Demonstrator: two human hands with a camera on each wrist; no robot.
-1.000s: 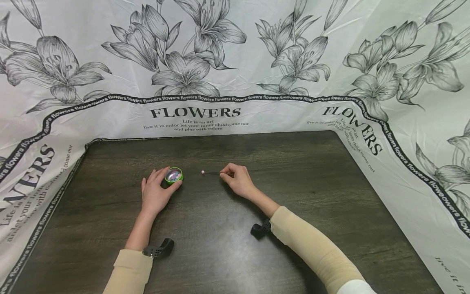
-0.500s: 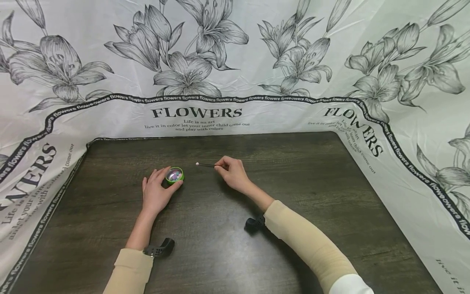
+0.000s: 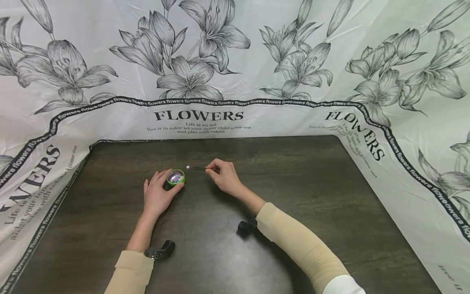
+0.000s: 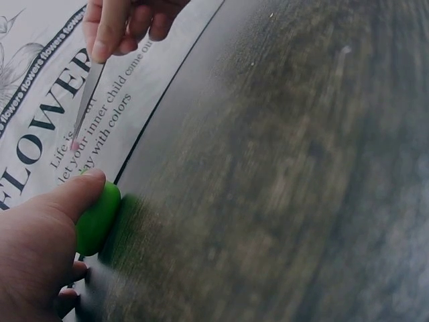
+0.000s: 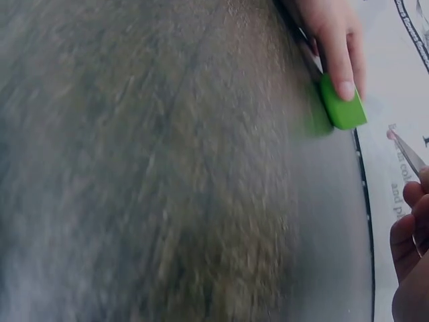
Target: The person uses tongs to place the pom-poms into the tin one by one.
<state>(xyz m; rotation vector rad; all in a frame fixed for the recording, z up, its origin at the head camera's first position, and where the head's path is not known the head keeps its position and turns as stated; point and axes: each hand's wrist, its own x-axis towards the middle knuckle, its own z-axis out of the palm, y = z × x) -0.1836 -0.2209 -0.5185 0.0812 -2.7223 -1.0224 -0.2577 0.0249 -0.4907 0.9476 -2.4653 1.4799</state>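
Observation:
A small round green container (image 3: pixel 176 177) with several coloured beads inside sits on the dark table (image 3: pixel 301 192). My left hand (image 3: pixel 166 183) grips it from the left, thumb against its near side; the left wrist view shows the thumb on the green container (image 4: pixel 98 217). My right hand (image 3: pixel 210 170) pinches thin tweezers (image 3: pixel 198 168) that point left. A tiny pale bead (image 3: pixel 187 167) is held at their tip, just above and to the right of the container's rim. The right wrist view shows the container (image 5: pixel 342 105), the tweezers (image 5: pixel 410 155) and the bead (image 5: pixel 391 134).
A white cloth (image 3: pixel 198 116) printed with lilies and the word FLOWERS hangs behind the table and along both sides. Black wrist mounts (image 3: pixel 160 250) (image 3: pixel 247 226) sit on my forearms above the tabletop.
My right hand has carried the tweezers and bead leftward and slightly up, from mid-table to just beside the container's rim. My left hand and the container have stayed put.

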